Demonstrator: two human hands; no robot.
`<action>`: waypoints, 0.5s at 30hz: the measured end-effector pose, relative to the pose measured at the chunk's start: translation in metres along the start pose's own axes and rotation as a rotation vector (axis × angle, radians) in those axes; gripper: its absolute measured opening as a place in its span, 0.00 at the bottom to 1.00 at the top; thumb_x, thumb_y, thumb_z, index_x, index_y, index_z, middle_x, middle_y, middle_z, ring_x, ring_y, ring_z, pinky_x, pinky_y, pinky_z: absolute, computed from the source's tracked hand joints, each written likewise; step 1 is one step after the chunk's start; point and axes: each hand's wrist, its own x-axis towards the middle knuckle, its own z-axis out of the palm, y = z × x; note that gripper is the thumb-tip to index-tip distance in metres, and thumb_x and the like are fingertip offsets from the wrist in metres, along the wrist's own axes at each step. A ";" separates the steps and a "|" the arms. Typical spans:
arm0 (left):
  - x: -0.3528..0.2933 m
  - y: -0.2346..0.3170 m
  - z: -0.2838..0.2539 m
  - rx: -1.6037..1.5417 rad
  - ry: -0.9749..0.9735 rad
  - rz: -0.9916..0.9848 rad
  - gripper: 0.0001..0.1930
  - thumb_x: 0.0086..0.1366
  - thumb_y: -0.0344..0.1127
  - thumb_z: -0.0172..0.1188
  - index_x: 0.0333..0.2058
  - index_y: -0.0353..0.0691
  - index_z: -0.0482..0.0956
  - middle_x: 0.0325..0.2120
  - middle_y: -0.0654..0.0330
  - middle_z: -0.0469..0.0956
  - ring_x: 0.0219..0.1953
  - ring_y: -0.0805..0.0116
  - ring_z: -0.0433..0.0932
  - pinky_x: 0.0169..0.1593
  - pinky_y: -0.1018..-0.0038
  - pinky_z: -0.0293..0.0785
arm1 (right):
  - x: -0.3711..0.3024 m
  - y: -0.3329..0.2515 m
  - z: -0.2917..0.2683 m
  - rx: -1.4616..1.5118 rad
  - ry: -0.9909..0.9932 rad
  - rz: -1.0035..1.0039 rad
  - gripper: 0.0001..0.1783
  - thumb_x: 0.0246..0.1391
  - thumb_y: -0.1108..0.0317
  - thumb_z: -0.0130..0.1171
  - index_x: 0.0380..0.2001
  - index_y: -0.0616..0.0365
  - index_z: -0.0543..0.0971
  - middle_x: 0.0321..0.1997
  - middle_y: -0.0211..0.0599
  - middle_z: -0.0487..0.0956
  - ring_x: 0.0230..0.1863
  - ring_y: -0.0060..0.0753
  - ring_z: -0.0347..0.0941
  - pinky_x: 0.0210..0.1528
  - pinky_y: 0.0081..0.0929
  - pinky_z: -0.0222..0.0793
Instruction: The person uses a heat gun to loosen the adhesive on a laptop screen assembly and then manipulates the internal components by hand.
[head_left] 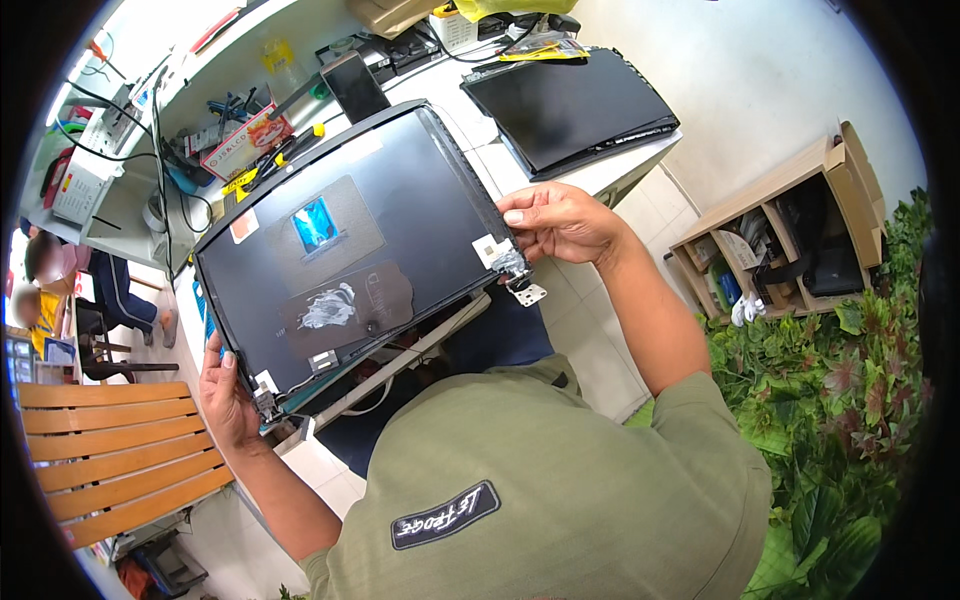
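Observation:
Held up over the desk in both of my hands is a dark laptop screen assembly [420, 220], tilted, with metal hinges at its two near corners. A shiny blue patch [316, 224] and a brown sheet with a silvery smear [375, 300] lie on its face. My left hand [228, 398] grips the near left corner beside a hinge, thumb on top. On the right edge, my right hand [562, 222] pinches the frame just above the silver right hinge [526, 290]; its lower fingers are partly hidden beneath.
Another black laptop panel [570, 110] lies on the white desk at the far right. A phone [355, 88], a red-and-white box [245, 140] and tools stand behind. A wooden shelf [780, 235], leafy plants [850, 400] and a slatted bench [120, 450] flank me. Two people [75, 270] are at far left.

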 end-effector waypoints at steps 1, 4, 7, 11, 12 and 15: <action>-0.003 0.000 -0.002 -0.007 0.024 0.015 0.27 0.82 0.26 0.58 0.76 0.28 0.66 0.62 0.48 0.85 0.60 0.65 0.86 0.67 0.68 0.82 | 0.003 -0.001 0.004 -0.010 -0.044 0.021 0.22 0.76 0.69 0.61 0.64 0.77 0.79 0.55 0.55 0.90 0.51 0.49 0.92 0.57 0.58 0.90; -0.011 0.001 -0.012 0.019 0.045 0.056 0.28 0.84 0.28 0.57 0.76 0.25 0.65 0.65 0.48 0.82 0.64 0.64 0.83 0.71 0.67 0.76 | 0.004 -0.002 0.022 -0.019 -0.043 0.059 0.20 0.75 0.70 0.65 0.62 0.74 0.81 0.48 0.47 0.91 0.43 0.38 0.91 0.51 0.42 0.88; -0.014 -0.001 -0.017 -0.023 0.025 0.067 0.28 0.84 0.28 0.57 0.76 0.25 0.65 0.65 0.47 0.82 0.64 0.64 0.83 0.70 0.67 0.78 | 0.009 -0.001 0.025 -0.088 0.020 0.054 0.18 0.73 0.70 0.69 0.59 0.72 0.84 0.44 0.40 0.91 0.37 0.29 0.88 0.47 0.32 0.87; -0.016 -0.002 -0.018 -0.044 0.042 0.080 0.27 0.84 0.28 0.56 0.76 0.25 0.65 0.64 0.47 0.82 0.63 0.63 0.84 0.69 0.66 0.80 | 0.014 -0.001 0.033 -0.167 0.103 0.051 0.14 0.73 0.68 0.71 0.52 0.69 0.87 0.41 0.35 0.90 0.35 0.26 0.86 0.44 0.27 0.86; -0.016 -0.002 -0.019 -0.047 0.049 0.083 0.26 0.84 0.28 0.56 0.76 0.26 0.66 0.64 0.47 0.82 0.62 0.63 0.85 0.69 0.67 0.80 | 0.014 -0.001 0.035 -0.195 0.108 0.060 0.13 0.73 0.68 0.71 0.51 0.68 0.88 0.40 0.35 0.90 0.35 0.26 0.86 0.44 0.27 0.86; -0.016 -0.003 -0.030 -0.060 0.047 0.084 0.27 0.84 0.27 0.56 0.76 0.25 0.65 0.64 0.46 0.82 0.62 0.62 0.85 0.68 0.66 0.81 | 0.016 -0.003 0.037 -0.259 0.109 0.080 0.12 0.73 0.66 0.71 0.49 0.66 0.89 0.38 0.35 0.90 0.34 0.26 0.86 0.44 0.28 0.87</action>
